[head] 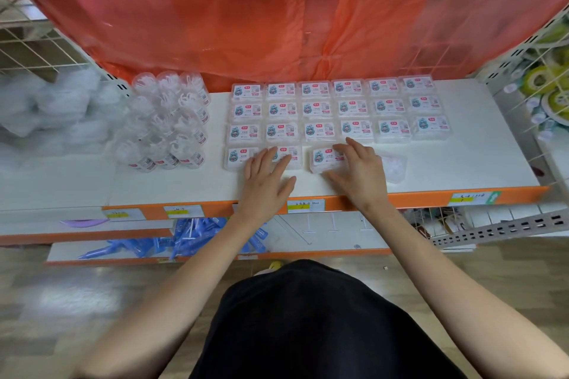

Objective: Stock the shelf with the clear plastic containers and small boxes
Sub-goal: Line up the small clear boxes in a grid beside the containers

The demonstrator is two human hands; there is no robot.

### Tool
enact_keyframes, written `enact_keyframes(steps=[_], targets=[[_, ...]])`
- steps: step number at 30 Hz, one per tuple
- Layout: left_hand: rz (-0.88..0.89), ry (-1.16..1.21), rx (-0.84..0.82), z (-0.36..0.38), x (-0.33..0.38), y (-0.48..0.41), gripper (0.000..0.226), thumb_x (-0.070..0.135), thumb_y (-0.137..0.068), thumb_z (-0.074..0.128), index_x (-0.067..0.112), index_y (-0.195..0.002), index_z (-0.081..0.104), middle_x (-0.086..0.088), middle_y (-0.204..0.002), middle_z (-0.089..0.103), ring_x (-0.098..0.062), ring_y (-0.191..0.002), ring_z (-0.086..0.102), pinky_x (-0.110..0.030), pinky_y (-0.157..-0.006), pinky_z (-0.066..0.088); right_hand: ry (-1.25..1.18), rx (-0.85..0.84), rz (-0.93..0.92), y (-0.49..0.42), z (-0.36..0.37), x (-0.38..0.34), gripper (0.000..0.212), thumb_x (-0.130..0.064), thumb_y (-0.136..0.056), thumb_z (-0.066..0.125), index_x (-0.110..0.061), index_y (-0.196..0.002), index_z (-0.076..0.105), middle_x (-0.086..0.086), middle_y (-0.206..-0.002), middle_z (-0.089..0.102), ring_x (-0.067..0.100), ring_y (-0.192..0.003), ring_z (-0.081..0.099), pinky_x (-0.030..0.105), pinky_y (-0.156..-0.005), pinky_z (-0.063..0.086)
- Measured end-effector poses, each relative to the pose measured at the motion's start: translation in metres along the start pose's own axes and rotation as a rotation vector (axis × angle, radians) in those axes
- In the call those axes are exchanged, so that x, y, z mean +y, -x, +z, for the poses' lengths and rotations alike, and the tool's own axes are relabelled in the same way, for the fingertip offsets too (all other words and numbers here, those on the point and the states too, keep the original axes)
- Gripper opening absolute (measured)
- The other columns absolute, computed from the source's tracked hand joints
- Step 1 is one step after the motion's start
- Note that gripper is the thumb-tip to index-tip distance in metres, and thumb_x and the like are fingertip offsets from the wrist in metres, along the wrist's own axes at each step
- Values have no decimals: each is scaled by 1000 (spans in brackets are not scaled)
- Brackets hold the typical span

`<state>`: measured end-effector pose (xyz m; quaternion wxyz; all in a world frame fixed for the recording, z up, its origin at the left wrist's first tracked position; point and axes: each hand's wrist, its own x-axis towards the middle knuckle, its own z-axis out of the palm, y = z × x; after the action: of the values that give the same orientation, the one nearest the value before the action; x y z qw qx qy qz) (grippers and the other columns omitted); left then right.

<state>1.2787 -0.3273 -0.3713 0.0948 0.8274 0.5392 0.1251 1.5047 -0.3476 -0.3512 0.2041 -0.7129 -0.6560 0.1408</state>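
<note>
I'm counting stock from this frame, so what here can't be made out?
Head view:
- Label print on the small boxes: too small, blurred.
- Front-row boxes under the left hand and right hand: partly covered by fingers.
- Whether the right hand grips its box: unclear.
- Clear item beside the right hand: blurred, partly hidden.
- Price tags: writing too small.

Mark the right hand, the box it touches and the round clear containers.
Right hand [358,169]: head view, back of hand.
Box [321,156]: head view, printed label.
Round clear containers [167,120]: head view, cluster's middle.

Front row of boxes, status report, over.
Left hand flat on second front-row box. Right hand flat on third box, askew, gap between. Loose clear container lies just right of that hand.
</note>
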Motion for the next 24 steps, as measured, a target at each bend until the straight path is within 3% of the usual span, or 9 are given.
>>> enact_keyframes(steps=[4,9,16,24], targets=[[-2,-38,-36,3,-1,-1,56,44,-91,40,18,-140,48,-12,-150,39,-29,-140,30,-46,-115,16,88,-35,33,2,10,-8,57,-36,-83,71,-18,-134,53,12,-154,38,32,-134,38,42,-106,27],[22,-58,-8,6,-3,2,55,41,-92,43,18,-142,46,-12,-150,39,-28,-141,29,-44,-117,13,91,30,-54,16,18,-8,52,-38,-88,67,-18,-134,53,10,-156,34,30,-138,32,46,-109,27],[33,-79,5,9,-2,5,56,42,-95,37,16,-145,43,-13,-151,38,-30,-142,30,-44,-119,13,115,-37,-137,30,29,-12,60,-56,-96,35,-19,-142,48,3,-153,42,26,-139,35,37,-110,23],[27,-69,-8,10,-3,6,59,41,-96,34,16,-149,37,-14,-155,32,-29,-145,25,-47,-121,15,106,-67,-160,24,35,-15,60,-53,-98,40,-18,-147,41,4,-158,34,25,-145,28,42,-115,25]])
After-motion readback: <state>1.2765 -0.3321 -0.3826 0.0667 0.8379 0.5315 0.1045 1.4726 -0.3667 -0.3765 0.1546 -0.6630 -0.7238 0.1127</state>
